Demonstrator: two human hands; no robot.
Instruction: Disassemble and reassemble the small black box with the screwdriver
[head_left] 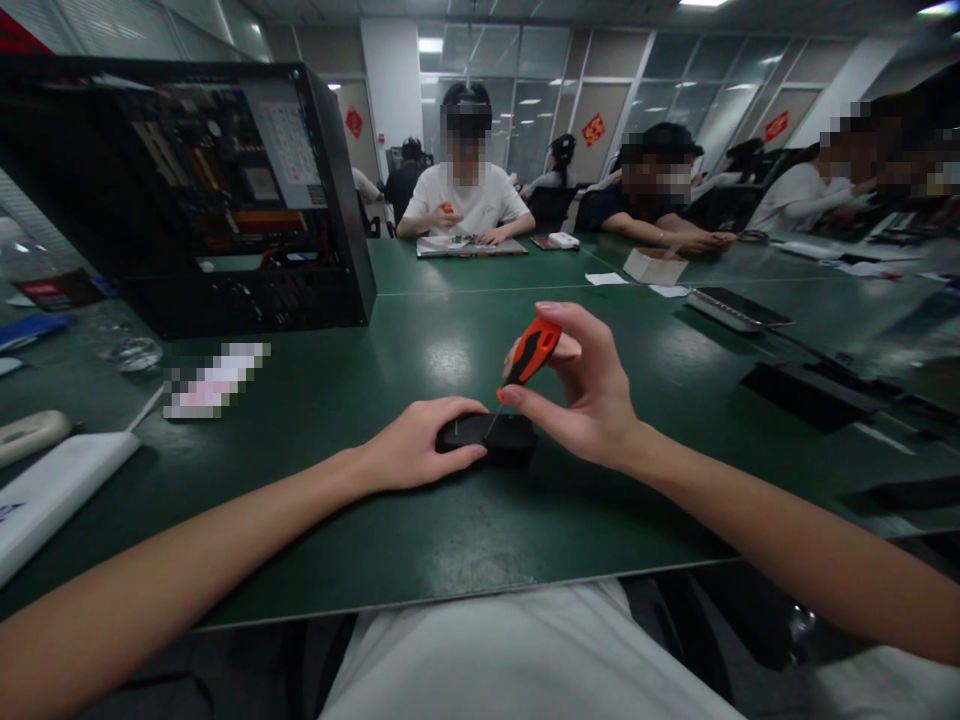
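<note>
1. At the far left, a clear bottle [124, 335] and an open-sided computer case [349, 215] stood on the green table [337, 560], well apart from the hands.

2. The left hand [409, 450] was partly closed on the left end of the black box [516, 442], fingers over its far side and thumb along its near side. That grip looked sound for steadying it; pressing down toward the table would likely resist twisting better than squeezing alone.

3. The box lay on the table before the person, between the two hands. The screwdriver [534, 352] reached its upper face with its thin shaft; whether the tip sat in a screw was too small to tell.

4. The right hand [600, 405] was curled around the screwdriver's handle, thumb low by the collar, a finger at the top end. The tool leaned toward the right; if the screw ran straight down, standing the shaft upright, with light pressure from above, would probably guard against slipping.

5. Farther right, a dark block [810, 392] lay well apart from the work.
</note>
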